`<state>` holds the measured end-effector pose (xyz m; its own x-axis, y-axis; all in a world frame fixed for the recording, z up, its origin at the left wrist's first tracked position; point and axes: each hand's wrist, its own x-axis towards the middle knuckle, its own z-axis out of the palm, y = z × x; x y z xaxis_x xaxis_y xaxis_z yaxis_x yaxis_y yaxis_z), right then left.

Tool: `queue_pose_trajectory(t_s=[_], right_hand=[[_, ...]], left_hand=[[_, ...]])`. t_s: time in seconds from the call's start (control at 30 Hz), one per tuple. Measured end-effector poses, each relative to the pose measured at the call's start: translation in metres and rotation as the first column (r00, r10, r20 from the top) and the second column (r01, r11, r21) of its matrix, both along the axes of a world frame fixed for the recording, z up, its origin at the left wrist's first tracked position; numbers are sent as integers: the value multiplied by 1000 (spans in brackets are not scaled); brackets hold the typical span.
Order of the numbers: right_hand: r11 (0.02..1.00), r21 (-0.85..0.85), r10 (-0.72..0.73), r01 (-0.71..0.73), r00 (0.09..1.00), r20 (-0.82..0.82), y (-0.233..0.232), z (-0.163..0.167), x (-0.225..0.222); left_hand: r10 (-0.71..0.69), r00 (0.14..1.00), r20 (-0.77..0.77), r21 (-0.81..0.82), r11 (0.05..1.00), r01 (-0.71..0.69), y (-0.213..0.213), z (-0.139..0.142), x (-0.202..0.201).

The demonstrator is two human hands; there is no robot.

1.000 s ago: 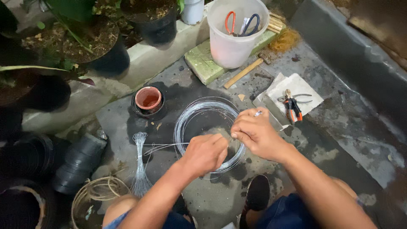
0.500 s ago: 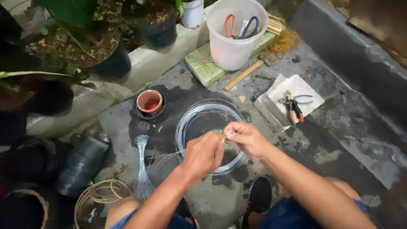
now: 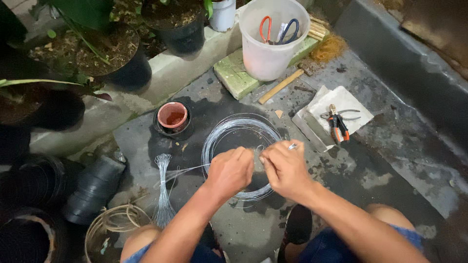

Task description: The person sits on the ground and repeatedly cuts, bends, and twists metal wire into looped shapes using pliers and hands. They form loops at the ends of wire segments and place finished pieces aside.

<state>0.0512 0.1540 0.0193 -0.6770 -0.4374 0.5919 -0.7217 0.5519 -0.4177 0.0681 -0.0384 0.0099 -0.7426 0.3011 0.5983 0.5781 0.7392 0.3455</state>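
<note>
A coil of thin silver wire lies on the dark concrete ground in front of me. My left hand and my right hand are close together over the coil's near side, both pinching a strand of the wire. A loose end runs from my left hand out to the left. A bundle of cut wire pieces lies left of my left forearm.
A small terracotta pot stands behind the coil. A white bucket holds scissors. Orange-handled pliers lie on a white cloth to the right. Black stacked pots, a rope coil and potted plants fill the left side.
My right hand has moved left and down toward my left hand, so both now meet over the coil's near edge. The view has shifted slightly.
</note>
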Motion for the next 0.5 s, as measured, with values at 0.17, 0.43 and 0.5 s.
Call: queue_pose_trajectory(t_s=[0.17,0.43,0.5], right_hand=[[986,126,114,-112,993,-15,8,27,-14],[949,-107,285,-296,661,694,35,-12,-49],[903,-381,426,-196,306,852,33,-28,-55]], left_hand=[[-152,988,-14,-24,988,151,0,-2,4],[-279,960,-36,-9,960,279,7,-4,12],[-293,955,-45,-4,956,294,9,-4,14]])
